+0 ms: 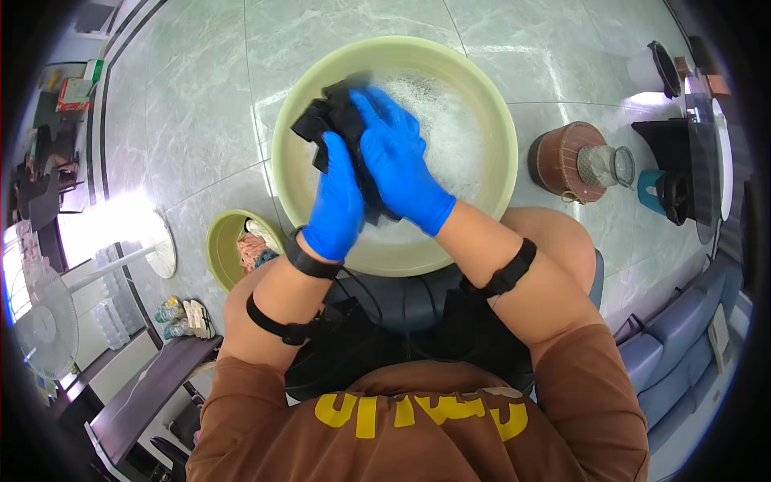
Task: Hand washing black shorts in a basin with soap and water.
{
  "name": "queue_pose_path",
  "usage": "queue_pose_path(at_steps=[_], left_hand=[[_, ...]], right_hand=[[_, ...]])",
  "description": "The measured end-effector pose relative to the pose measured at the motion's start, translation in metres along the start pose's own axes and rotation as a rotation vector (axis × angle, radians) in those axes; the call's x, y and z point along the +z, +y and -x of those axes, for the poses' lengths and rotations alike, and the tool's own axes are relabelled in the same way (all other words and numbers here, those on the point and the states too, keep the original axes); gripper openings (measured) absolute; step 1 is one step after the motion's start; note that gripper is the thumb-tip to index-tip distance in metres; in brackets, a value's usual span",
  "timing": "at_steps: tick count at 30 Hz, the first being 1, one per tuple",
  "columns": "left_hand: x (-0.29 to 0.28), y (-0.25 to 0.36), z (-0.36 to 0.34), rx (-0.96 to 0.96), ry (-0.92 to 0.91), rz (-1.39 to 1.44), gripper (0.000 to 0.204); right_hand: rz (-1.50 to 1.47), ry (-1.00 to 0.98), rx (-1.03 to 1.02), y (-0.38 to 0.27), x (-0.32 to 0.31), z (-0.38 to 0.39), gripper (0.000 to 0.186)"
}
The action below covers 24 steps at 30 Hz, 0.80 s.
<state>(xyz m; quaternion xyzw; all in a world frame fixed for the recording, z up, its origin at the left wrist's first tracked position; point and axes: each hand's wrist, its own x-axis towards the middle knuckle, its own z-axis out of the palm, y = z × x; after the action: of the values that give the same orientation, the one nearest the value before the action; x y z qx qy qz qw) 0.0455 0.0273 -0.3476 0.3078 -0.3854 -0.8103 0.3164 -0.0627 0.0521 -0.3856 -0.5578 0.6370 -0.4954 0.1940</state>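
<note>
From where I stand, the black cloth (344,116) is a dark, crumpled bundle, folded into stiff-looking ridges, its top edge blurred. It is in the left half of a wide, pale-green round basin (503,149), above water topped with white suds (458,132). The left hand (337,205) has its fingers closed on the bundle from the near-left side; the right hand (399,165) grips it from the right, fingers bent over it. Both wear smooth blue gloves and hide part of the cloth.

Just beside the left forearm, which partly blocks the view of it, a smaller green tub (215,255) holds crumpled garments (250,251). Off to the right, a round brown container (562,161) stands on glossy, grey-veined floor tiles (189,96), near a ribbed clear jar (598,166).
</note>
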Motion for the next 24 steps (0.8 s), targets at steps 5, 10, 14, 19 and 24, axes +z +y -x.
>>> queue_pose_path(at_steps=[5,10,14,19,24], left_hand=[[-0.009,-0.001,-0.013,-0.101,0.083,-0.029,0.076],[-0.039,-0.014,-0.020,-0.051,0.082,0.169,0.070],[0.002,-0.020,0.008,0.104,0.120,-0.201,0.055],[0.000,0.021,-0.013,-0.158,0.101,0.005,0.080],[0.016,0.009,-0.007,-0.041,0.202,-0.020,0.073]], right_hand=[[-0.390,0.041,0.093,-0.003,0.010,0.005,0.050],[0.021,-0.011,-0.105,-0.023,0.012,0.029,0.054],[-1.233,-0.225,0.701,-0.044,-0.025,-0.029,0.056],[-0.277,-0.013,0.032,-0.017,0.009,0.019,0.053],[-0.282,0.053,0.104,-0.013,0.007,0.007,0.051]])
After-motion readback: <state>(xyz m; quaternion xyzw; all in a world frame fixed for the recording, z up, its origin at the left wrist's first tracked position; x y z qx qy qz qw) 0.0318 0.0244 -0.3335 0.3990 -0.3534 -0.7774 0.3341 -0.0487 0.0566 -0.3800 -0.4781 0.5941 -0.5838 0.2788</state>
